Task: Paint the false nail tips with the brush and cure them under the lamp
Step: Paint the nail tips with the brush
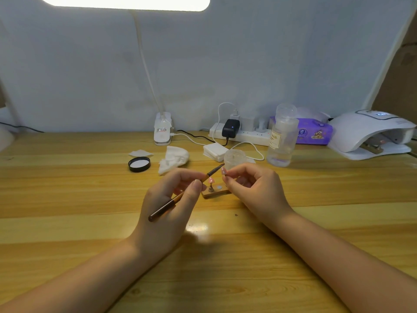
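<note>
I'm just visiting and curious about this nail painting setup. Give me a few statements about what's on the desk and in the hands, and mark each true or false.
1. The left hand holds the brush. True.
2. The right hand pinches a pink nail tip. True.
3. The black lid is screwed onto the small jar. False: it lies on the table, apart from the open jar.
4. The curing lamp stands at the left edge of the table. False: it stands at the far right.
5. Another pink tip sits on the small wooden stand. True.
</note>
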The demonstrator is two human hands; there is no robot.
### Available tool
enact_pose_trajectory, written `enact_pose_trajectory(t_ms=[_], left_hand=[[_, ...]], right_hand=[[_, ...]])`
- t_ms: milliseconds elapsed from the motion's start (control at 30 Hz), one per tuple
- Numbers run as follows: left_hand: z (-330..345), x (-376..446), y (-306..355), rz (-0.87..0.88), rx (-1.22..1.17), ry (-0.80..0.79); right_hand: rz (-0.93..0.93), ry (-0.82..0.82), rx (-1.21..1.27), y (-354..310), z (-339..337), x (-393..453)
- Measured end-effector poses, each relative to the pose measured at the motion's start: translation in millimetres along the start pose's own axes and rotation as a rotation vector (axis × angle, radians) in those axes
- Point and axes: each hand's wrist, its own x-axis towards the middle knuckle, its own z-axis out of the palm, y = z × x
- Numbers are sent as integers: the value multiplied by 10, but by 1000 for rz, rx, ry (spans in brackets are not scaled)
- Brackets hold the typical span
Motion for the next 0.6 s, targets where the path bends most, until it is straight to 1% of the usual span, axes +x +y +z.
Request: enact_pose_trajectory(t_ms=[167, 267, 400, 467, 600], left_hand=[[0, -2, 17, 6, 37, -32], [-14, -5, 20, 49, 40, -61], [-10, -1, 11, 61, 43, -11], [2, 9, -2, 49, 54, 7], [9, 10, -30, 5, 54, -20]], right_hand=[[-13, 10, -16, 11, -10, 6], [-9, 10, -34, 10, -20, 6], [-1, 12, -28, 11, -24, 11], [-2, 11, -20, 13, -21, 10], [-1, 12, -11, 19, -18, 3]])
